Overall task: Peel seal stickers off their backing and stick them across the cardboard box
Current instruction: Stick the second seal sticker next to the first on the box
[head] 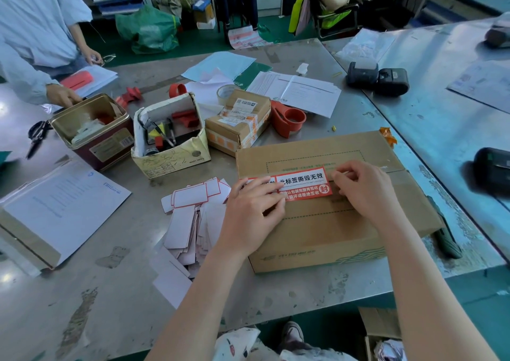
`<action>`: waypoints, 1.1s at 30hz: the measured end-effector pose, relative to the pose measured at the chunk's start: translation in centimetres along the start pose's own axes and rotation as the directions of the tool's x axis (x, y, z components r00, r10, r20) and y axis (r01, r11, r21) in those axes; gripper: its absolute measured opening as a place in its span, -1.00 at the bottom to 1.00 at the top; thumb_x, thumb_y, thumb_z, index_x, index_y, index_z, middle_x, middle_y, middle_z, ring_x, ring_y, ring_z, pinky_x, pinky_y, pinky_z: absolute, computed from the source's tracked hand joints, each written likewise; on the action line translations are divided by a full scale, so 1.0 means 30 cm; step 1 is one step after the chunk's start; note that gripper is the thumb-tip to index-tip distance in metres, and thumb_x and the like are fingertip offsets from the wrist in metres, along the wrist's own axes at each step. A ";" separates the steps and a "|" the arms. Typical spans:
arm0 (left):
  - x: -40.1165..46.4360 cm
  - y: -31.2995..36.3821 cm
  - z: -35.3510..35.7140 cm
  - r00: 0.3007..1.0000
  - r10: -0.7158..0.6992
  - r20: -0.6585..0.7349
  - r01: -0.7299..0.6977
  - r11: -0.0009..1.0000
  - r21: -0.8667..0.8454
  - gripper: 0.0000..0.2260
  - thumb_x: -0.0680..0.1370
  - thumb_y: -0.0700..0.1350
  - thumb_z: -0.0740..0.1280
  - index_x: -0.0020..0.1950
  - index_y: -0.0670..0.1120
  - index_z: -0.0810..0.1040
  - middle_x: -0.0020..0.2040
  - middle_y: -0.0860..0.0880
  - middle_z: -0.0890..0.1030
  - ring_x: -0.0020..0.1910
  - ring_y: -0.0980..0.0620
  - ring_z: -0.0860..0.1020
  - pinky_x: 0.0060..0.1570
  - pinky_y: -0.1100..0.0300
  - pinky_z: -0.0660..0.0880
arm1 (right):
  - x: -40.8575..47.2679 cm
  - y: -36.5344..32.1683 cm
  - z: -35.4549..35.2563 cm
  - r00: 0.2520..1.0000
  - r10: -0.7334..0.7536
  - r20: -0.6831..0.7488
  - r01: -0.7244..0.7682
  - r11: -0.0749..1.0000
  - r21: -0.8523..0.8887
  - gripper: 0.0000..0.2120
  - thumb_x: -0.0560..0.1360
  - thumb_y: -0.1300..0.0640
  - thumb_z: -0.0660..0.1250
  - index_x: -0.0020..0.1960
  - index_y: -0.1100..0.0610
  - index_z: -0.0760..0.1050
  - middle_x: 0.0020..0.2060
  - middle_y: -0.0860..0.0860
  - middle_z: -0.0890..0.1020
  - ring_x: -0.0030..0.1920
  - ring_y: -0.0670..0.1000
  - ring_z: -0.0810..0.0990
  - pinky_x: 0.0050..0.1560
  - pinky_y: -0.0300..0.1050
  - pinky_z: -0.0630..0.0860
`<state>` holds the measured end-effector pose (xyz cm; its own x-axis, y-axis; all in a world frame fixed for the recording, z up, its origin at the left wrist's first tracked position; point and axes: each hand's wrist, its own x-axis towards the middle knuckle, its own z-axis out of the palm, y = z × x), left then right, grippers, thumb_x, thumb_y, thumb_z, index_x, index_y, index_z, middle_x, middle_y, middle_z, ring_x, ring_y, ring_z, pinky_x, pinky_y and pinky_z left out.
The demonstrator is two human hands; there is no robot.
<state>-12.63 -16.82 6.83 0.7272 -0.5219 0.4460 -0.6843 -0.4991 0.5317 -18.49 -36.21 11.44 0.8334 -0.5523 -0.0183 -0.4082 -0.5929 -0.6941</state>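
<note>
A flat brown cardboard box lies on the metal table in front of me. A red and white seal sticker lies across its top seam. My left hand presses the sticker's left end down with straight fingers. My right hand rests at the sticker's right end, its fingers bent against the box top. A loose pile of white, red-edged backing sheets lies on the table just left of the box.
Behind the box stand a small taped parcel, a red tape dispenser, an open carton of tools and a metal tin. A white envelope lies at left. A person stands at far left; black printers sit at right.
</note>
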 end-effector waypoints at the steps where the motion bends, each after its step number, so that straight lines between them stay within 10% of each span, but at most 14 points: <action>1: -0.001 0.000 0.000 1.000 -0.002 0.000 0.002 1.000 0.002 -0.75 0.49 -0.02 0.23 -0.11 -0.03 0.70 0.04 0.08 0.68 0.18 0.17 0.47 0.27 0.22 0.16 | 0.001 0.005 -0.001 1.000 0.020 -0.012 -0.020 0.999 0.025 -0.89 0.50 0.09 0.26 -0.05 0.08 0.55 -0.28 -0.02 0.62 -0.15 0.02 0.58 -0.17 -0.13 0.43; 22: 0.128 0.109 0.063 0.884 0.111 0.453 -0.208 0.963 0.171 -0.57 0.55 0.09 0.15 0.39 0.01 0.38 0.48 0.05 0.28 0.48 0.08 0.18 0.42 0.04 0.02 | -0.026 0.028 0.028 0.959 -0.006 -0.284 0.071 0.974 0.217 -0.91 0.52 0.13 0.26 -0.11 0.08 0.53 -0.37 -0.04 0.60 -0.30 -0.02 0.59 -0.25 -0.48 0.35; 33: 0.101 0.073 0.033 0.902 0.107 0.419 -0.180 0.974 0.140 -0.56 0.55 0.14 0.02 0.35 0.06 0.42 0.45 0.08 0.33 0.46 0.10 0.22 0.41 0.10 0.05 | -0.021 0.038 0.049 0.949 -0.156 -0.273 0.159 0.987 -0.011 -0.87 0.50 0.15 0.30 0.01 0.15 0.56 -0.09 0.02 0.59 -0.03 0.05 0.51 -0.03 -0.23 0.34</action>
<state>-11.97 -20.18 8.64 0.5596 -0.8138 0.1568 -0.8049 -0.4886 0.3367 -18.94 -35.68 9.59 0.7529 -0.5919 0.2878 -0.2742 -0.6796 -0.6804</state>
